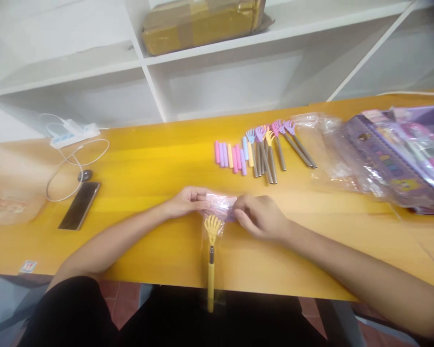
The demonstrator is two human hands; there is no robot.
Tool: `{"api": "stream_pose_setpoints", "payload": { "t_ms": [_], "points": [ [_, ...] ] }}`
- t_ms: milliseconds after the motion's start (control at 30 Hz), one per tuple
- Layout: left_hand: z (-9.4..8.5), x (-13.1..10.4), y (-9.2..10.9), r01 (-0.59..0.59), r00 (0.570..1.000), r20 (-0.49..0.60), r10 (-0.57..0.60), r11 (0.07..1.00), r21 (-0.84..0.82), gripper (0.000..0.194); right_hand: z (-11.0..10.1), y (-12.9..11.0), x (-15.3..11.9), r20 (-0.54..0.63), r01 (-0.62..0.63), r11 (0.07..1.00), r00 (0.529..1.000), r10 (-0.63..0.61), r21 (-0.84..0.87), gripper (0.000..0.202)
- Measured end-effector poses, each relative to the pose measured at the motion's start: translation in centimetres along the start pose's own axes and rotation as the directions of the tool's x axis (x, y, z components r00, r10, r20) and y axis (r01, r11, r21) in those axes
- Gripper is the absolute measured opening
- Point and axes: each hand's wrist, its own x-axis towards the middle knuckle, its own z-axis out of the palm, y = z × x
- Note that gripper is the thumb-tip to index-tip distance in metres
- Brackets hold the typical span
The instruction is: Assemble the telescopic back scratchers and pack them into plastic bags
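A yellow back scratcher [211,270] lies in a clear plastic bag, its hand-shaped end toward the shelf and its handle reaching past the table's front edge. At the bag's top is a shiny pinkish header [220,205]. My left hand [189,201] pinches the header's left end. The right end is between the fingers of my right hand [258,214], which are curled and a little blurred. Farther back lie several metal-stemmed back scratchers [270,164] with coloured hand ends, beside a row of pastel handle sleeves [230,156].
Purple printed packaging [383,154] and crumpled clear plastic [332,164] cover the right side. On the left are a phone [79,206], a small black object [85,175], a white cable [63,193] and a power strip [74,135]. White shelving behind holds a taped cardboard box [202,24].
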Motion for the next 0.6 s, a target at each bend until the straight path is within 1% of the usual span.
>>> {"api": "stream_pose_setpoints", "payload": {
  "t_ms": [33,67,100,133,167,200,300,400,433,467,500,533,567,600],
  "points": [
    [0.0,0.0,-0.1,-0.02,1.0,-0.013,0.02,1.0,0.001,0.06,0.0,-1.2,-0.1,0.114,-0.187,0.977,0.978,0.175,0.106,0.032],
    [-0.1,0.1,-0.3,-0.038,0.999,-0.021,0.038,0.999,0.003,0.06,0.2,-2.5,-0.2,0.261,-0.371,0.905,0.913,0.314,0.208,0.039],
    [-0.2,0.1,-0.5,-0.053,0.998,-0.021,0.053,0.999,0.003,0.06,0.6,-3.8,-0.4,0.402,-0.53,0.798,0.823,0.402,0.286,0.044],
    [-0.4,0.1,-0.7,-0.064,0.998,-0.019,0.064,0.998,0.001,0.06,1.1,-5.0,-0.7,0.493,-0.634,0.699,0.748,0.444,0.331,0.041],
    [-0.6,0.2,-0.9,-0.072,0.997,-0.016,0.072,0.997,-0.005,0.059,1.7,-6.1,-1.2,0.543,-0.692,0.628,0.701,0.463,0.357,0.034],
    [-0.7,0.2,-1.1,-0.079,0.997,-0.013,0.079,0.997,-0.015,0.057,2.5,-7.0,-1.6,0.572,-0.722,0.582,0.673,0.468,0.374,0.029],
    [-1.0,0.4,-1.5,-0.092,0.996,0.009,0.092,0.995,-0.051,0.054,4.6,-8.6,-3.1,0.628,-0.778,0.465,0.621,0.469,0.422,0.029],
    [-0.9,0.4,-1.3,-0.094,0.995,0.027,0.097,0.989,-0.117,0.061,5.7,-9.3,-3.9,0.634,-0.804,0.351,0.594,0.495,0.48,0.035],
    [-0.8,0.4,-1.1,-0.093,0.994,0.038,0.099,0.985,-0.145,0.064,5.6,-9.5,-4.0,0.625,-0.802,0.326,0.596,0.504,0.501,0.037],
    [-0.8,0.4,-0.9,-0.091,0.993,0.061,0.103,0.981,-0.172,0.064,5.3,-9.5,-4.0,0.61,-0.791,0.313,0.607,0.509,0.526,0.039],
    [-0.8,0.3,-0.7,-0.086,0.99,0.093,0.106,0.977,-0.195,0.062,4.7,-9.5,-4.0,0.584,-0.77,0.321,0.631,0.51,0.551,0.041],
    [-0.8,0.3,-0.4,-0.081,0.986,0.127,0.109,0.974,-0.211,0.059,3.7,-9.3,-3.9,0.543,-0.74,0.354,0.665,0.512,0.573,0.042],
    [-0.8,0.3,-0.2,-0.078,0.981,0.157,0.115,0.972,-0.222,0.055,2.3,-8.9,-3.8,0.482,-0.699,0.411,0.708,0.516,0.585,0.041],
    [-0.8,0.3,0.0,-0.075,0.976,0.181,0.118,0.971,-0.226,0.052,0.4,-8.3,-3.6,0.401,-0.648,0.494,0.755,0.519,0.58,0.04]
  ]
}}
